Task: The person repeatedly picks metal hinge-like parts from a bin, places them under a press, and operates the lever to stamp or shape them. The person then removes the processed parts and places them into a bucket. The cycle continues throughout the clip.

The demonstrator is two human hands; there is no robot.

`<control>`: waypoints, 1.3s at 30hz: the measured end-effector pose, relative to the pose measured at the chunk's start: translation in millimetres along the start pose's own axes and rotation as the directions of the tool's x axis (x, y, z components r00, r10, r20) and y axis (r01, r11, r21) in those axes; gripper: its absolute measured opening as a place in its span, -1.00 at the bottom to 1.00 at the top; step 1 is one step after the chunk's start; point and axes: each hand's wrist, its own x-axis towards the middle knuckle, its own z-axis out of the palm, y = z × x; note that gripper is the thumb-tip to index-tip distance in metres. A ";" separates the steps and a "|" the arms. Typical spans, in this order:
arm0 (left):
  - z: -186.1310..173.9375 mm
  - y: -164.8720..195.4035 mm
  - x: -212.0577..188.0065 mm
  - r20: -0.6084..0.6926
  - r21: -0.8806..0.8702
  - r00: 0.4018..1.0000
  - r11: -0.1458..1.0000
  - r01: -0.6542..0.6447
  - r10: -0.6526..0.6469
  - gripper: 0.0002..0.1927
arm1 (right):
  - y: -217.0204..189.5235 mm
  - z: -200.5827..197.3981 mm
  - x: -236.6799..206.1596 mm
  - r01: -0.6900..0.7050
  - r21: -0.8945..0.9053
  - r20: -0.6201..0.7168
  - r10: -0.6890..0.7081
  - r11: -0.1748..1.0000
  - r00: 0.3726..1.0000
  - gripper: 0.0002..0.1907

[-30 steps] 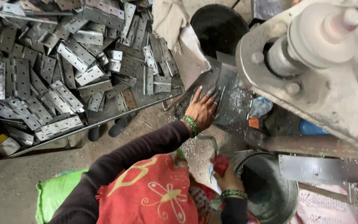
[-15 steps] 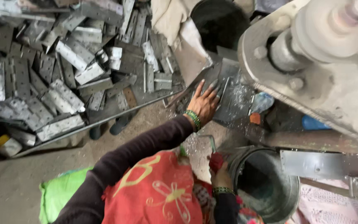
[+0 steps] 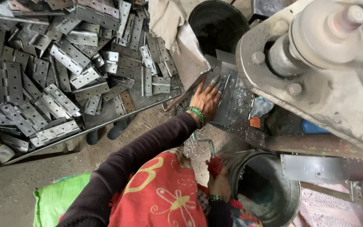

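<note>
Lying flat with fingers spread, the left hand (image 3: 206,100) presses the steel plate (image 3: 232,101), whose long axis runs away from the person, while the right hand (image 3: 219,185) grips the metal bucket (image 3: 290,201) rim nearer the body.

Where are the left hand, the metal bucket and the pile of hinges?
left hand (image 3: 206,100), head view, back of the hand.
metal bucket (image 3: 293,197), head view, right rim.
pile of hinges (image 3: 70,56), head view, one hinge plate.

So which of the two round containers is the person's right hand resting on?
The grey metal bucket at the bottom of the view: the right hand grips its near rim. The black tub at the top stands apart, untouched.
</note>
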 end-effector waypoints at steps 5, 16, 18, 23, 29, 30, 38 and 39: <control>2.4 0.4 0.5 0.045 0.028 0.999 0.999 -0.031 0.030 -0.51 | 12.7 -2.3 11.8 0.076 0.099 0.065 -0.082 0.992 0.994 -0.29; -2.9 1.9 30.5 -0.005 0.029 1.000 0.999 0.026 -0.026 -0.46 | -12.3 -46.9 -13.8 0.029 -0.011 0.045 -0.028 1.000 0.999 -0.30; -1.7 3.1 28.2 -0.024 0.056 1.000 0.998 0.016 -0.015 -0.46 | -10.1 -10.6 -14.1 0.030 0.114 -0.033 -0.027 0.993 0.999 -0.33; -7.0 4.7 -1.4 0.013 0.134 0.997 0.987 -0.083 0.082 -0.52 | 6.9 10.4 3.3 -0.112 0.020 0.071 0.110 0.994 0.991 -0.30; -10.4 2.8 -9.2 0.106 0.204 0.991 0.973 -0.106 0.085 -0.49 | 15.1 -52.7 1.0 0.082 0.035 0.068 -0.084 0.996 0.994 -0.19; -11.8 3.7 -3.0 0.077 0.266 0.992 0.957 -0.116 0.099 -0.45 | 14.4 -56.4 -3.3 0.062 0.037 0.042 -0.063 0.997 0.997 -0.17; -14.4 -1.2 -41.4 0.049 0.118 0.988 0.982 -0.150 0.145 -0.44 | 21.9 11.8 -6.8 0.158 0.249 -0.122 -0.130 0.956 0.984 -0.36; -13.0 -10.0 -58.4 -0.039 0.128 0.981 0.975 -0.183 0.190 -0.46 | 25.8 19.8 -1.3 0.161 0.230 -0.124 -0.135 0.960 0.983 -0.37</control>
